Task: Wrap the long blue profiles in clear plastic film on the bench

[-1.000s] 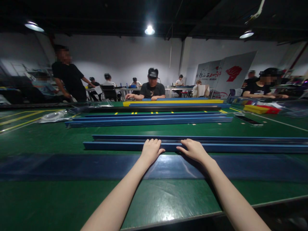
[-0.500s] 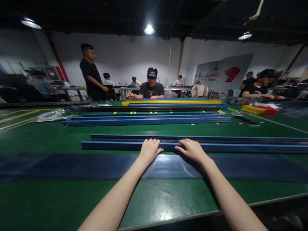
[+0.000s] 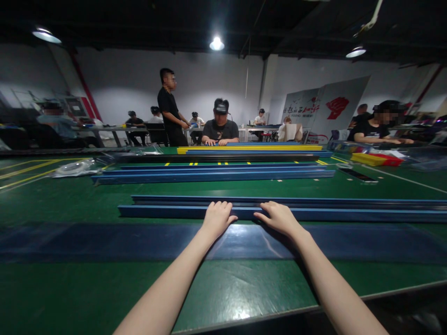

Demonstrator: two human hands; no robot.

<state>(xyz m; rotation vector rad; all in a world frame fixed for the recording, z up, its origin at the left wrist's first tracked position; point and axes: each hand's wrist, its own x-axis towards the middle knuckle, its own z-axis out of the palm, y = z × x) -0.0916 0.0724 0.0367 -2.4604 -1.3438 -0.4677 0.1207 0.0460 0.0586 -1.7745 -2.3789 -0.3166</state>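
Observation:
A long blue rail lies across the green table in front of me. My left hand and my right hand sit side by side on its middle, fingers curled over its top and thumbs on the near side. A second, darker rail lies right behind it, touching it. A dark blue sheet is spread flat on the table under my wrists.
More blue rails lie further out, then a yellow rail in front of a seated person. Another person stands behind. A clear plastic bag lies at the left, yellow and red boxes at the right.
The standing person in black has walked from the far left towards the middle behind the table. My hands and the rail have stayed where they were.

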